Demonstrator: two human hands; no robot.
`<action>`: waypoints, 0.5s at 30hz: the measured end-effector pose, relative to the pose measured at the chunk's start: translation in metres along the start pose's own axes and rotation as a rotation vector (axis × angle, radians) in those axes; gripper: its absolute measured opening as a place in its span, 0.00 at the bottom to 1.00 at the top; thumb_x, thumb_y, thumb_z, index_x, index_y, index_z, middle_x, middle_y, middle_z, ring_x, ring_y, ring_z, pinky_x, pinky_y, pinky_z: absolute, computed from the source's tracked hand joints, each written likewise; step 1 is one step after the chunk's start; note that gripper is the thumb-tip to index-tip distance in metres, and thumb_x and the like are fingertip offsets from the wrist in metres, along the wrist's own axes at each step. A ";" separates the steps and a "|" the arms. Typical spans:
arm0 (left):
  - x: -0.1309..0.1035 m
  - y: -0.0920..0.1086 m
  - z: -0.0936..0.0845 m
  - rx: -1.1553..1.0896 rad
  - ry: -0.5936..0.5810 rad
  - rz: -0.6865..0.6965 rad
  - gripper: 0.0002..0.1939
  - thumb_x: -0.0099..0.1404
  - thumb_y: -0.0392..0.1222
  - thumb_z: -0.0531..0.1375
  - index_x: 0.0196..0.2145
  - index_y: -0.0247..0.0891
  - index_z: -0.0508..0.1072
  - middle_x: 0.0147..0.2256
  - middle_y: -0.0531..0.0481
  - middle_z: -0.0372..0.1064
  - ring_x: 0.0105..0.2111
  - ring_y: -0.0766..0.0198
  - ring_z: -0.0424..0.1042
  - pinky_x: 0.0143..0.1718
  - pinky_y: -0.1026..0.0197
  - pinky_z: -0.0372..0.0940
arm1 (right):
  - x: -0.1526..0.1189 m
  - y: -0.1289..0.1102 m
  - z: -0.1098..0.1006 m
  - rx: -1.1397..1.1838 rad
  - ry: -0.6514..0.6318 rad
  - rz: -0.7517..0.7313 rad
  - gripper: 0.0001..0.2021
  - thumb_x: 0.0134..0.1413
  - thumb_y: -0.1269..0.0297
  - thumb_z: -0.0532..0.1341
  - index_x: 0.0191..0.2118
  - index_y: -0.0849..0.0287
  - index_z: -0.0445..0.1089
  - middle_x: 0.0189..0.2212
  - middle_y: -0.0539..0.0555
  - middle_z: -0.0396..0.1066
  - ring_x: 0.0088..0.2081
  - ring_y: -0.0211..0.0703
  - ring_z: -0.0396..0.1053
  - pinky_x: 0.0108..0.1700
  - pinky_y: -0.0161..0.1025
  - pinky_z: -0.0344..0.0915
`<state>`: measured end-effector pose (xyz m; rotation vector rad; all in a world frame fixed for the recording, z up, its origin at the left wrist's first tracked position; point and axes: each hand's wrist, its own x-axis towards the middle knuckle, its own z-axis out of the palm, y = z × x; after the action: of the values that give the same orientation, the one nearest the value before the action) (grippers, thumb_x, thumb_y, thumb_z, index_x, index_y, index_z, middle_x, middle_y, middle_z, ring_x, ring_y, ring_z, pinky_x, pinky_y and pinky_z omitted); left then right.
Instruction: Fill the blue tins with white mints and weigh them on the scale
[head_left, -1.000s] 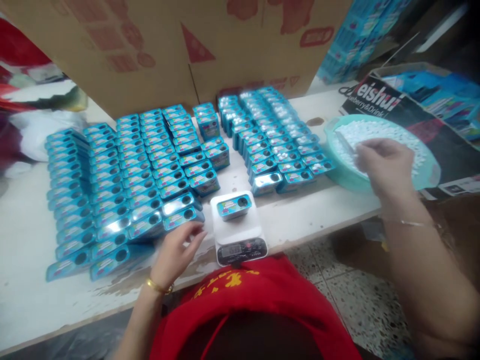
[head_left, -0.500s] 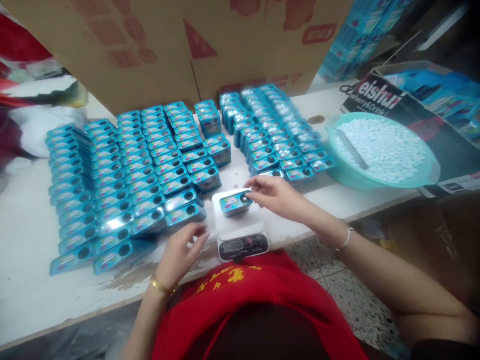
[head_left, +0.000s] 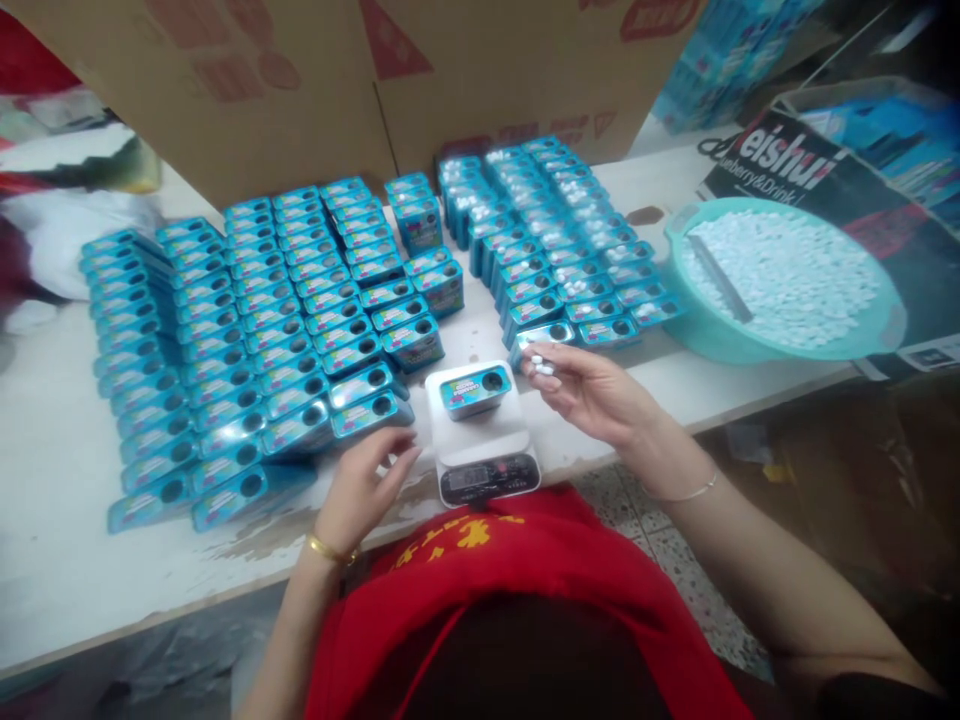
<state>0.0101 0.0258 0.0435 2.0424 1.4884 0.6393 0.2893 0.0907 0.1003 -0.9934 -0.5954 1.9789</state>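
A blue tin with a round dark hole in its top rests on a small white digital scale; the display is too blurred to read. My right hand is just right of the tin, its fingers closed around a few white candy pellets. Left of the scale, my left hand holds nothing, with thumb and fingers apart, close to the nearest tins. Rows of similar blue tins stand on the left. Another block of tins, several with white pellets on top, stands behind my right hand.
On the right a turquoise basin full of white pellets holds a flat grey bar. Beside it is a black printed box with blue packages. A large cardboard carton stands behind the tins on the white table.
My right hand has moved away from the tin's hole to the right, and white pellets now show in its fingers. My left hand stays about where it was. The view has shifted slightly.
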 end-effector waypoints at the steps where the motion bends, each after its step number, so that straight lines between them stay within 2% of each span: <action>1: -0.001 0.000 0.000 0.003 0.000 0.001 0.13 0.65 0.47 0.55 0.39 0.36 0.72 0.36 0.46 0.72 0.33 0.64 0.70 0.33 0.64 0.67 | -0.001 0.002 -0.002 0.012 0.021 0.002 0.04 0.50 0.69 0.63 0.33 0.62 0.72 0.28 0.49 0.64 0.25 0.27 0.58 0.21 0.25 0.56; 4: -0.002 -0.001 -0.001 0.010 0.001 0.003 0.13 0.65 0.47 0.55 0.39 0.36 0.72 0.36 0.46 0.72 0.33 0.64 0.70 0.33 0.64 0.67 | -0.006 0.008 -0.007 -0.061 0.074 -0.019 0.06 0.48 0.69 0.64 0.35 0.61 0.73 0.31 0.50 0.67 0.28 0.29 0.62 0.26 0.27 0.60; 10: 0.000 0.001 0.000 0.021 0.001 0.016 0.12 0.65 0.47 0.55 0.39 0.36 0.72 0.36 0.46 0.72 0.33 0.65 0.70 0.35 0.64 0.66 | -0.011 0.010 0.002 -0.270 0.112 -0.060 0.09 0.45 0.65 0.67 0.35 0.61 0.72 0.25 0.47 0.66 0.23 0.27 0.58 0.22 0.28 0.52; 15: 0.001 0.001 0.001 0.013 -0.008 0.015 0.12 0.65 0.47 0.56 0.40 0.36 0.71 0.35 0.47 0.72 0.33 0.65 0.70 0.33 0.65 0.66 | 0.000 0.009 0.015 -0.513 0.056 -0.143 0.12 0.48 0.61 0.65 0.38 0.61 0.72 0.21 0.46 0.64 0.21 0.29 0.55 0.23 0.32 0.51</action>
<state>0.0117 0.0269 0.0436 2.0647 1.4779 0.6282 0.2730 0.0851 0.1020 -1.2639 -1.1455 1.6983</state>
